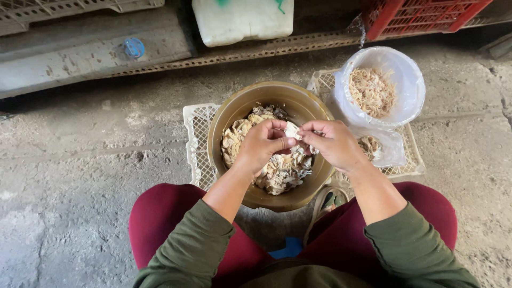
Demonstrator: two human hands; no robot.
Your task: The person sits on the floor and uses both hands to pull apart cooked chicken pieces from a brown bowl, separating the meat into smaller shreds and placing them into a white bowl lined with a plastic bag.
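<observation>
a pale mushroom piece (292, 129) is pinched between the fingers of the left hand (261, 144) and right hand (333, 143) above the brown bowl (224, 114). a lined white bucket (413, 80) of shreds is set just beside it on a white crate (194, 125), with a red crate (421, 16) well behind.

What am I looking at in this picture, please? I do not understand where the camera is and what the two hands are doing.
There is no machine here. The single picture comes from a camera worn on a person's head, looking down at their own hands and lap; the person sits low over a concrete floor.

The left hand and the right hand meet above a round brown bowl. Together they pinch one pale, flat piece, like the pale torn pieces that fill the bowl. What the material is cannot be told.

The bowl stands on a white plastic crate lying flat. To the right, a white plastic bag holds finer, shredded pale strands. At the top edge are a white container and a red crate.
</observation>
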